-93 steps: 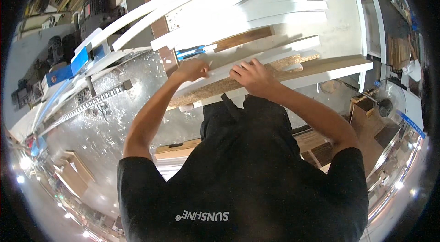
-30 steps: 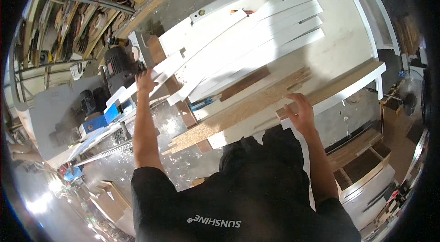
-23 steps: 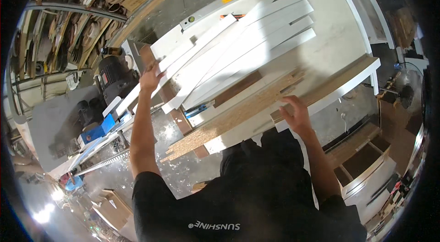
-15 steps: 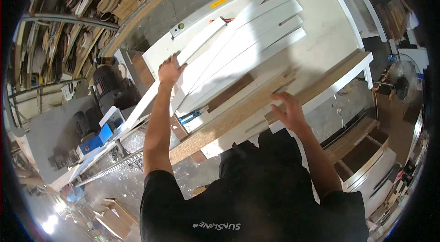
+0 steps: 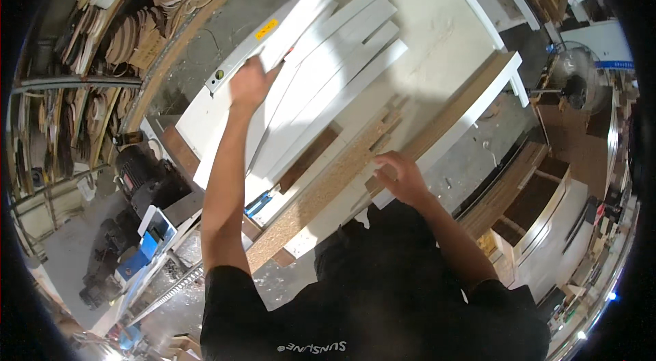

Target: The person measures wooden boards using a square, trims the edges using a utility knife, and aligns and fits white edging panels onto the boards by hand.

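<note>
My left hand (image 5: 251, 84) grips a long white wooden strip (image 5: 301, 19), its fingers wrapped over the edge and partly hidden. The strip slants from near left toward the far side, and its far end is blurred. Beside it, to the right, several white strips (image 5: 335, 81) lie fanned on a large pale panel (image 5: 454, 26). My right hand (image 5: 404, 178) hovers near the close end of a brown board with a white edge (image 5: 471, 105). Its fingers are bent and apart, with nothing visible in them.
A spirit level (image 5: 266, 28) lies along the panel's far edge. Near the panel's close edge are a chipboard strip (image 5: 301, 224) and a blue tool (image 5: 258, 204). A dark motor (image 5: 140, 171) stands at left, below racks of curved wood pieces (image 5: 123, 47). A fan (image 5: 575, 91) stands at right.
My left hand has moved the white strip away from me, and its far end now reaches past the spirit level. My right hand keeps nearly the same pose. The whole view has shifted.
</note>
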`<state>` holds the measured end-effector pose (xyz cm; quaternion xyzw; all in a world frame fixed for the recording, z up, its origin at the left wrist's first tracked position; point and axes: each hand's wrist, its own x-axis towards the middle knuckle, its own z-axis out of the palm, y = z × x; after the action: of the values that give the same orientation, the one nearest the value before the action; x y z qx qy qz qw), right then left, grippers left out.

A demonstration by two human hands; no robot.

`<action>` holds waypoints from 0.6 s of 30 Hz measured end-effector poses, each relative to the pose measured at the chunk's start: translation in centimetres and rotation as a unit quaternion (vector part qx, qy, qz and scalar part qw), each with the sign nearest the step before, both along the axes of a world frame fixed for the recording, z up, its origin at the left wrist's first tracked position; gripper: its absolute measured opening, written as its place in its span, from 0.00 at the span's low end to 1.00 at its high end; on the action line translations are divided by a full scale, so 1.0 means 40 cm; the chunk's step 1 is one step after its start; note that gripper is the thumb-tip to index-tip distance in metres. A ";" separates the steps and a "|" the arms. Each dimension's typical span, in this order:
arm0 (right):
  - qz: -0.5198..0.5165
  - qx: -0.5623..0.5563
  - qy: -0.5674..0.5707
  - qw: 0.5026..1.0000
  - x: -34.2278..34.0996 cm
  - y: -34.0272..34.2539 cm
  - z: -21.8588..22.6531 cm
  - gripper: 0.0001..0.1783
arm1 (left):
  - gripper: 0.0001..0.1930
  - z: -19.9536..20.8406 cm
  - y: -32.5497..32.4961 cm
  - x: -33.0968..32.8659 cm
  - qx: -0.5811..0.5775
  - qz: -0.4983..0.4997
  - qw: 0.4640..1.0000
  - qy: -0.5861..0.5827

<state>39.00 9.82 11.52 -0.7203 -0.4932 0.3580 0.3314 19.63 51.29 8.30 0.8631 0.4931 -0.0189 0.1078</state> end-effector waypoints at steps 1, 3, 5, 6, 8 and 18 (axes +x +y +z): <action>0.006 0.016 0.014 1.000 -0.010 0.013 0.006 0.16 | 0.34 -0.016 0.015 0.062 0.028 -0.037 0.999 -0.018; 0.007 0.050 -0.003 0.999 -0.019 0.034 0.006 0.16 | 0.34 -0.041 0.036 0.196 -0.026 -0.027 0.999 0.000; 0.027 0.041 0.001 0.999 -0.019 0.058 0.038 0.16 | 0.36 -0.067 0.050 0.291 -0.062 -0.018 0.998 0.012; 0.024 0.044 -0.001 0.999 -0.017 0.063 0.038 0.16 | 0.36 -0.086 0.055 0.313 -0.062 -0.018 0.998 0.008; 0.004 0.036 0.021 0.999 -0.008 0.059 0.048 0.16 | 0.35 -0.126 0.049 0.348 -0.006 -0.019 0.999 -0.027; -0.023 0.047 0.047 0.998 0.034 0.066 -0.012 0.18 | 0.30 -0.122 -0.028 0.179 0.047 -0.046 0.997 -0.038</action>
<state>40.35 12.45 11.05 -0.6976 -0.4768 0.3601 0.3954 26.77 50.16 3.41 0.8890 0.4487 0.0322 0.0854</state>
